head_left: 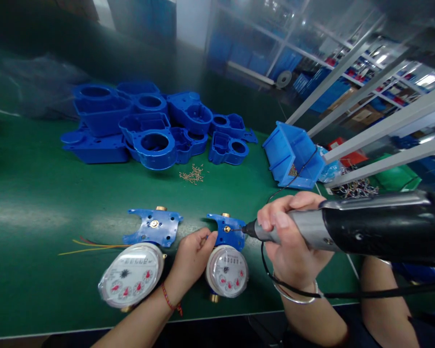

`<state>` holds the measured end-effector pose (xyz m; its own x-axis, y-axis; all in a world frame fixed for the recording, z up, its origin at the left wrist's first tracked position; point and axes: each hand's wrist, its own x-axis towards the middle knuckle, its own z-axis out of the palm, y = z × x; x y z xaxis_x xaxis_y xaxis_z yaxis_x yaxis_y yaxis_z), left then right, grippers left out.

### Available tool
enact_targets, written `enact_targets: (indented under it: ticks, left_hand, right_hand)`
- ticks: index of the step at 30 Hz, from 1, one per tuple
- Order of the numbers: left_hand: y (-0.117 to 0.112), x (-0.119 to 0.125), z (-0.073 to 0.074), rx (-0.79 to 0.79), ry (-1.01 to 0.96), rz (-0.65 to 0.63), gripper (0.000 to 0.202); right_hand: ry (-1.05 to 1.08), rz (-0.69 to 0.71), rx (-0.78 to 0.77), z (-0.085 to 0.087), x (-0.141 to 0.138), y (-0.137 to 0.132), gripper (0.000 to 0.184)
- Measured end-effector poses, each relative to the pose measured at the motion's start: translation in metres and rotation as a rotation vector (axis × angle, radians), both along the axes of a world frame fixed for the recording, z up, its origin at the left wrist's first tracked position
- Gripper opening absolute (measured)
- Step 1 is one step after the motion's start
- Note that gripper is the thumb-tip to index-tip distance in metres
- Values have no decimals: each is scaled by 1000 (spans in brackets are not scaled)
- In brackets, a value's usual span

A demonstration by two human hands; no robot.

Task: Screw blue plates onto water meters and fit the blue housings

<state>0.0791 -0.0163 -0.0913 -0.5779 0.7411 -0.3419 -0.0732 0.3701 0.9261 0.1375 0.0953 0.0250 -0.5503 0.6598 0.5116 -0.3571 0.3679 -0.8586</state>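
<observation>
My right hand [293, 241] is wrapped round a grey and black electric screwdriver [369, 224], which lies nearly level. Its thin bit reaches left to the brass fitting [227, 229] in the middle of a small blue mounting plate [235, 238]. With thumb and fingers pinched together, my left hand [192, 256] grips the left edge of that plate; the fingertips partly hide the contact. The plate adjoins a round water meter [227, 271] with a white dial and red pointers. Left of my hand lie another meter [132, 275] and its blue plate [159, 229], with coloured wires beside them.
Several blue plastic housings [155, 150] are heaped at the back, with a pile of small screws [193, 174] before them. A blue bin [293, 154] stands right, near white rack posts [387, 130]. A black cable [366, 293] crosses my right wrist. Another person's forearm [386, 295] shows at right.
</observation>
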Motion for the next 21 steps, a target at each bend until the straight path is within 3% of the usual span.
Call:
enact_targets:
  ticks: [7, 12, 18, 21]
  left_hand:
    - [0, 2, 1, 9, 8, 18, 38]
    - [0, 3, 0, 20, -2, 28, 39]
    - [0, 2, 1, 25, -9, 46, 38]
    - [1, 3, 1, 23, -10, 55, 38]
  right_hand:
    - [-75, -165, 99, -3, 1, 0, 21]
    - [-1, -35, 24, -2, -1, 0, 22]
    - [11, -86, 5, -3, -3, -1, 33]
    - [33, -40, -6, -2, -3, -2, 24]
